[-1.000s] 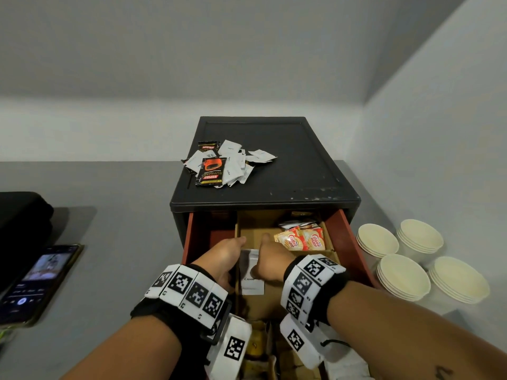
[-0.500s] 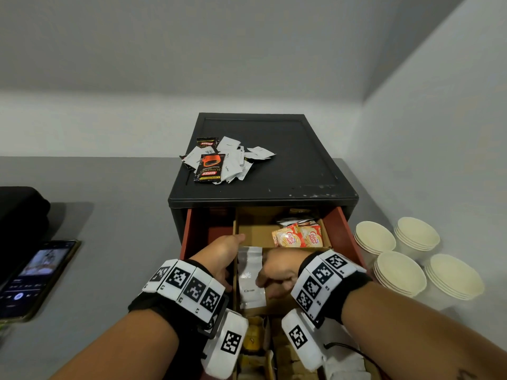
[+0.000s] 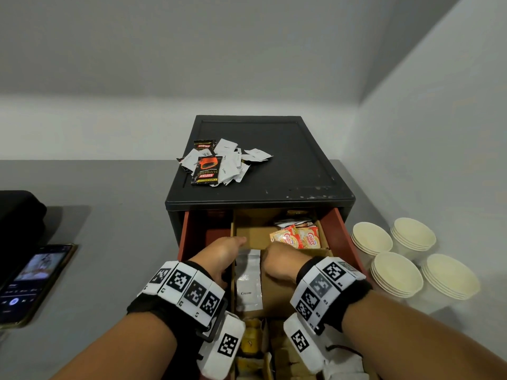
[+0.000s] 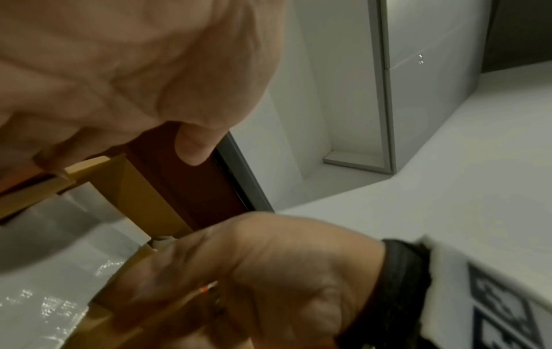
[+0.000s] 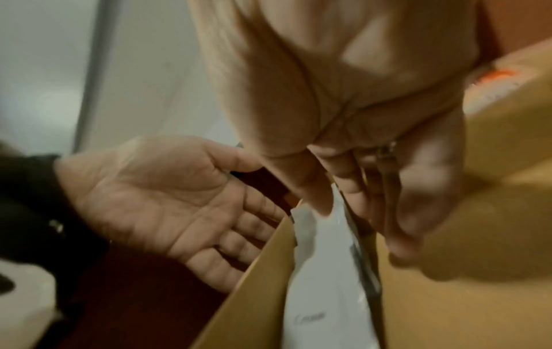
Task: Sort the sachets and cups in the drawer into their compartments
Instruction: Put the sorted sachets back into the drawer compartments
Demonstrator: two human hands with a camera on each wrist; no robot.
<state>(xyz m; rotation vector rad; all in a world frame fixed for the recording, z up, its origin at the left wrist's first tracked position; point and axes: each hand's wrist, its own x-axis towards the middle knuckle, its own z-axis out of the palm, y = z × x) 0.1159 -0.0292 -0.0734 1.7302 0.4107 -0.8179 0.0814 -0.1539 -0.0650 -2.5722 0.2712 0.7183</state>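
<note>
Pinching a white cream sachet (image 3: 249, 281) upright, the right hand (image 3: 279, 263) slots it into the drawer (image 3: 347, 237); the left hand (image 3: 219, 256), fingers relaxed beside the sachet, steadies a cardboard divider (image 5: 262, 278).

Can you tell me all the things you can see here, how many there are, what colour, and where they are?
Drawer unit: one, black, on the grey counter by the wall.
Drawer: one, red, pulled open, with brown cardboard dividers.
Cream sachet: one, white, in a middle compartment between the hands.
Coffee-mate sachets: at least two, orange and yellow, back right compartment.
Sachet pile: several, white plus black Kopiko ones, on top of the unit.
Paper cups: four stacks, cream, right of the drawer.
Phone: one, screen lit, far left.
Left hand: open, at a divider.
Right hand: pinches the Cream sachet.
</note>
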